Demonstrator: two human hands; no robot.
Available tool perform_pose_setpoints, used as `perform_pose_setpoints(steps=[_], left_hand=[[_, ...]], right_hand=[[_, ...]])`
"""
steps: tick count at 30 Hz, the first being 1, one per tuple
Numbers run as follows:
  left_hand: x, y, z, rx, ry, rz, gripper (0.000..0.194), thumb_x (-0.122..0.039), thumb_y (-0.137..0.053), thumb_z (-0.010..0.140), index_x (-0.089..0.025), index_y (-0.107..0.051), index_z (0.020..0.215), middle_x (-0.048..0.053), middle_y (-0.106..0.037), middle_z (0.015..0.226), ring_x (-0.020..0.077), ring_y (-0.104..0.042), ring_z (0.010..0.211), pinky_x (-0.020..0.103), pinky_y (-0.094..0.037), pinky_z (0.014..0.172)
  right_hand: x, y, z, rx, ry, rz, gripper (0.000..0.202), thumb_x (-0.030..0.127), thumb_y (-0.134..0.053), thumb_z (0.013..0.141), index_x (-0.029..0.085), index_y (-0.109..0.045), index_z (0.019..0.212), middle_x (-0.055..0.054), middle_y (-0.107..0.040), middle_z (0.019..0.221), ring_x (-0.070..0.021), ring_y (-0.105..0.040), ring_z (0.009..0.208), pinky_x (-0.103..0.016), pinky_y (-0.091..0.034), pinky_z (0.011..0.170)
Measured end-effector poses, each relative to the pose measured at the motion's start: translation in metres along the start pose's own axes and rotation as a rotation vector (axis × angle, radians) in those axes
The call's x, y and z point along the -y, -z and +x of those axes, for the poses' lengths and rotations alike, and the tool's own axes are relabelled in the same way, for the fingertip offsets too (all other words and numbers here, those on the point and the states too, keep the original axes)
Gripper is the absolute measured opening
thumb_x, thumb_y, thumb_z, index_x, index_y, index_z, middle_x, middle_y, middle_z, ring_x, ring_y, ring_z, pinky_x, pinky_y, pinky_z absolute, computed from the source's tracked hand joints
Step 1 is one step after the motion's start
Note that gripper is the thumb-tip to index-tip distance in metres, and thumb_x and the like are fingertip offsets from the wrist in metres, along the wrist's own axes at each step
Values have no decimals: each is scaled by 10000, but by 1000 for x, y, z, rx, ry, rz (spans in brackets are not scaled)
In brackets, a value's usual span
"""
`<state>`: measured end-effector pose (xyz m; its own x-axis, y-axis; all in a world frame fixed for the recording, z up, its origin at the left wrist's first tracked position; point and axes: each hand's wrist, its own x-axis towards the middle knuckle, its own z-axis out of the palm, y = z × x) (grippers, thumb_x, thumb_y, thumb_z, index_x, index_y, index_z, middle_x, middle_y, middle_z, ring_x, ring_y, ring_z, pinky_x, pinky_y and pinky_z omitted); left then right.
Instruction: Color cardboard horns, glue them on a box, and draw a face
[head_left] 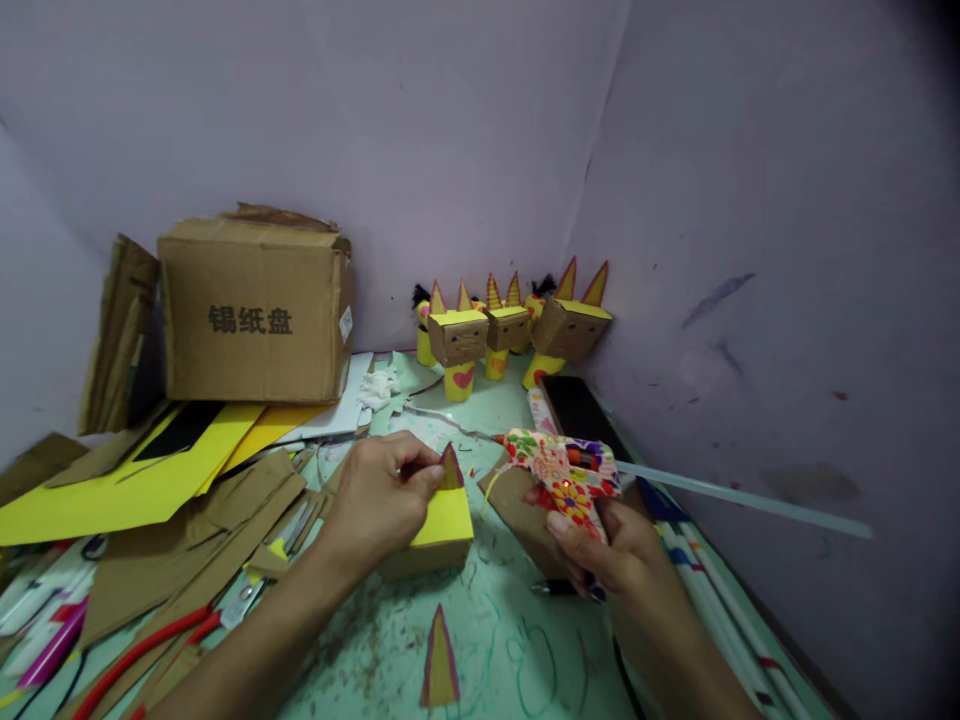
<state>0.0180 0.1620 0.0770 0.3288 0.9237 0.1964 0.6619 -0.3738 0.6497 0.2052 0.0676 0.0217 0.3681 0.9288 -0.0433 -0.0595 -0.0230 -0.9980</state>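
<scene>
My left hand pinches a small cardboard triangle with a purple edge, upright at the top of a little box whose upper face is yellow. The fingers hide part of both. Wrapped round the handle of a flower-patterned hot glue gun, my right hand holds it to the right of the box, nozzle pointing left. A long clear glue stick juts from its back, and a red light glows on its side. Another purple-edged triangle lies flat on the table nearer to me.
Several box-headed cardboard figures stand at the back by the wall. A large carton, yellow sheets, cardboard scraps and red-handled scissors crowd the left. A dark phone, another cardboard piece and markers are on the right.
</scene>
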Motion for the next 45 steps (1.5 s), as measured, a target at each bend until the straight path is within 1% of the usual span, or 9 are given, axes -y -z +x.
perform_pose_setpoints(steps=[6, 10, 14, 21, 27, 31, 34, 38, 45], left_hand=[[2, 1, -3, -25, -202, 182, 174, -155, -529, 756, -189, -611, 606, 2, -637, 636, 165, -559, 648, 350, -372, 700], [1, 1, -6, -25, -259, 226, 181, -133, -515, 769, -188, -595, 615, -1, -624, 641, 160, -548, 650, 383, -363, 759], [3, 0, -5, -22, -283, 240, 184, -126, -505, 771, -190, -586, 619, -1, -623, 645, 161, -547, 651, 396, -363, 771], [5, -2, -3, -31, -295, 257, 186, -126, -504, 766, -194, -594, 619, -5, -614, 634, 156, -537, 636, 401, -367, 780], [4, -1, -5, -41, -309, 250, 184, -123, -511, 758, -185, -598, 609, -3, -626, 635, 155, -549, 644, 402, -360, 787], [4, -1, -5, -36, -310, 257, 187, -127, -505, 761, -183, -599, 610, 3, -628, 637, 156, -551, 647, 403, -359, 790], [5, -2, -5, -43, -308, 267, 192, -137, -501, 767, -193, -600, 612, -4, -624, 637, 153, -552, 646, 405, -355, 802], [5, -2, -4, -47, -323, 276, 196, -145, -497, 773, -195, -605, 618, -7, -621, 631, 154, -555, 643, 405, -355, 800], [4, -2, -4, -58, -330, 291, 201, -146, -493, 775, -190, -605, 614, -4, -613, 622, 153, -557, 637, 409, -358, 811]], right_hand=[[2, -2, -2, -9, -71, -19, 408, 402, -683, 698, 149, -690, 1019, -41, -666, 665, -219, -618, 627, -290, -438, 506], [2, -3, -2, -6, -68, -28, 399, 406, -672, 704, 149, -693, 1009, -37, -666, 659, -206, -603, 594, -283, -426, 497], [4, -4, -3, 11, -67, -26, 382, 396, -676, 704, 160, -699, 1004, -34, -664, 648, -204, -596, 584, -283, -421, 493], [1, -3, -2, -8, -59, -35, 348, 385, -685, 698, 160, -712, 962, -37, -656, 623, -230, -618, 623, -300, -442, 501], [-2, -4, -2, -36, -71, -33, 383, 414, -692, 680, 158, -709, 965, -51, -670, 669, -243, -631, 680, -297, -448, 499], [-4, -4, -1, -38, -78, -28, 415, 417, -702, 663, 146, -707, 976, -51, -672, 658, -240, -627, 647, -304, -453, 495], [-4, -3, 0, -20, -75, -28, 395, 402, -700, 667, 147, -707, 968, -46, -669, 638, -232, -622, 613, -302, -452, 485], [-2, -4, -1, -34, -70, -35, 375, 390, -690, 687, 157, -706, 980, -48, -672, 647, -235, -625, 624, -299, -448, 482], [-1, -5, -1, -12, -47, -26, 372, 382, -682, 694, 161, -704, 992, -41, -672, 639, -237, -626, 628, -306, -452, 500]])
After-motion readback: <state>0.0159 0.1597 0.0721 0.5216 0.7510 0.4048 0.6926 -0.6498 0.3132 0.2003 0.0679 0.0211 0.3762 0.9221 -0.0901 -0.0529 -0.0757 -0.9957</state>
